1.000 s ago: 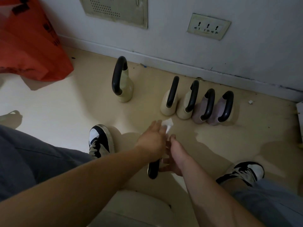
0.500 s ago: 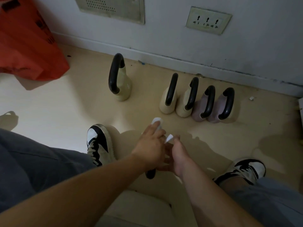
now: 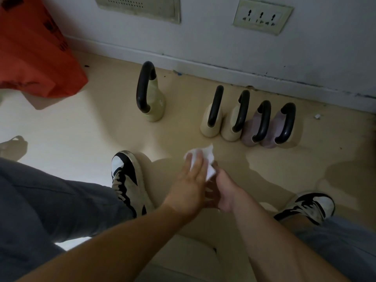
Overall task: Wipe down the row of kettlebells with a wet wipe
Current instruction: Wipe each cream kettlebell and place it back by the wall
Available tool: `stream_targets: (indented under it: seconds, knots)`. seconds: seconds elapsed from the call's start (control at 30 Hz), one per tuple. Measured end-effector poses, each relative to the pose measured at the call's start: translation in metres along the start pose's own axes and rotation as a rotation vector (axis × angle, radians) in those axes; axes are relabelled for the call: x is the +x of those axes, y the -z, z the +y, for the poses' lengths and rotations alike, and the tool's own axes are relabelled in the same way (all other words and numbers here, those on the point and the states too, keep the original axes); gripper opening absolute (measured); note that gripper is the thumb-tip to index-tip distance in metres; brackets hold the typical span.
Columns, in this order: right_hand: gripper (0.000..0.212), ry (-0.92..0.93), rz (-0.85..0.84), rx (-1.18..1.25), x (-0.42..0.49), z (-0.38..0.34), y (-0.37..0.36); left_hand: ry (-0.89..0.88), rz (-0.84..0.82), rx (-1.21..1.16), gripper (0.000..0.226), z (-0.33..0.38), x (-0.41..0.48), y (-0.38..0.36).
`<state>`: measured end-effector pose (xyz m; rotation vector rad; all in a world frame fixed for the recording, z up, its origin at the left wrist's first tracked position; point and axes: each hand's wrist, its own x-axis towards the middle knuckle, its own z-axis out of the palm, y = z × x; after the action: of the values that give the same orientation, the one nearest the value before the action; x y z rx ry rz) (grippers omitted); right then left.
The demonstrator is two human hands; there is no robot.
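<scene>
Head view: my left hand [image 3: 189, 186] flat on wipe [image 3: 205, 157], right hand [image 3: 225, 190] curled, hold hidden; five kettlebells [image 3: 209, 129] by wall [image 3: 203, 37] probably left to do.

Beige floor [image 3: 81, 129] along a grey wall, with clutter and footwear.
Orange plastic bag [image 3: 34, 49] far left; perforated wall panel [image 3: 140, 7] and triple socket [image 3: 262, 16] above a white baseboard [image 3: 203, 62]; small white scrap [image 3: 317, 116] far right; black-and-white sneakers near, one left [image 3: 128, 180], one right [image 3: 307, 206], below grey trouser legs [image 3: 50, 200].
</scene>
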<state>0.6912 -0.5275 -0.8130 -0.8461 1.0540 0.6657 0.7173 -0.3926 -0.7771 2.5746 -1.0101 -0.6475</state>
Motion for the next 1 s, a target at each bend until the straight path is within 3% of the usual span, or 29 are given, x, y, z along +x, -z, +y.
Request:
stream_targets:
  seconds: [0.1,0.27,0.4,0.5,0.6,0.73,0.87,0.93,1.0]
  knots:
    - [0.065,0.003,-0.051,0.074,-0.008,-0.002,-0.006,-0.031,-0.004,-0.006,0.077,0.005,-0.038,-0.011]
    - [0.079,0.006,0.067,0.073,-0.004,0.003,-0.02,0.337,-0.219,-0.201,0.074,0.033,-0.069,-0.002]
    - [0.068,0.061,0.154,-0.022,-0.009,0.006,-0.023,0.52,-0.148,-0.49,0.039,0.021,-0.077,0.001]
    - [0.067,0.063,0.152,-0.026,-0.013,0.012,-0.025,0.841,-0.182,-0.874,0.042,0.013,-0.067,-0.001]
    - [0.068,0.096,0.168,-0.011,-0.013,0.016,-0.02,0.965,-0.103,-1.078,0.043,0.018,-0.057,-0.003]
    - [0.055,0.076,0.13,0.014,-0.007,0.016,-0.01,0.896,0.035,-0.918,0.047,0.004,-0.036,0.03]
    - [0.056,0.065,0.13,0.006,0.001,0.012,-0.003,0.651,0.226,-0.857,0.04,-0.002,0.008,0.062]
    - [0.057,0.039,0.158,0.026,-0.001,0.01,-0.002,0.469,0.187,-0.614,0.041,0.003,0.043,0.064]
    - [0.063,0.028,0.15,0.028,-0.001,0.01,0.0,0.277,0.039,-0.307,0.037,0.009,0.072,0.057]
